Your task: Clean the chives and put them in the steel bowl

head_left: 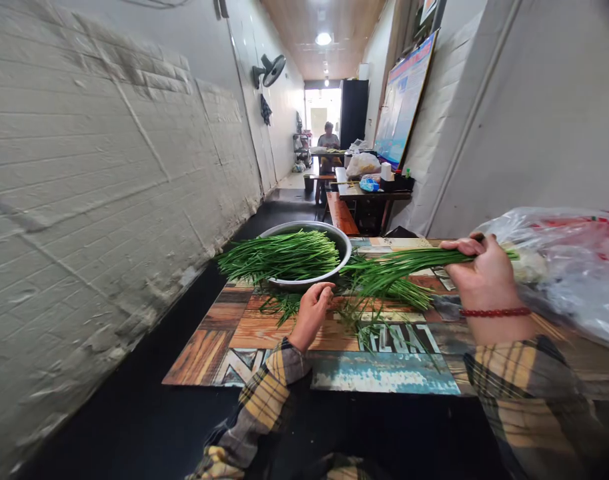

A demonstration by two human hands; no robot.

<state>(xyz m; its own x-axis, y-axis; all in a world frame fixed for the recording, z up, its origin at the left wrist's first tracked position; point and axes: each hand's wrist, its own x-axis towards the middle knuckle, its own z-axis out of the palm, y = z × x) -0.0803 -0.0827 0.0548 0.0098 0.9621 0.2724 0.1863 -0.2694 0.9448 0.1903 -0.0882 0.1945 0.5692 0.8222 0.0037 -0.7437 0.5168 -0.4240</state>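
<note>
My right hand [484, 273], a red bracelet on its wrist, is raised over the right of the table and wrapped round the pale stem ends of a bunch of garlic chives [409, 263]. The long green leaves reach left, drooping towards the tabletop. My left hand [311, 315] is just in front of the metal basin [346, 257], its fingers drawn together; anything between them is too small to make out. Inside the basin is a thick pile of garlic chives [294, 257], with leaf tips hanging over its left rim. More chives [409, 292] lie under the held bunch.
Loose leaf scraps [369, 327] are scattered on the wood-patterned tabletop [279, 333]. A clear plastic bag [574, 267] sits at the right. Beyond stand a bench [341, 213] and another table with bags. A person [329, 137] sits far back; a white wall runs along the left.
</note>
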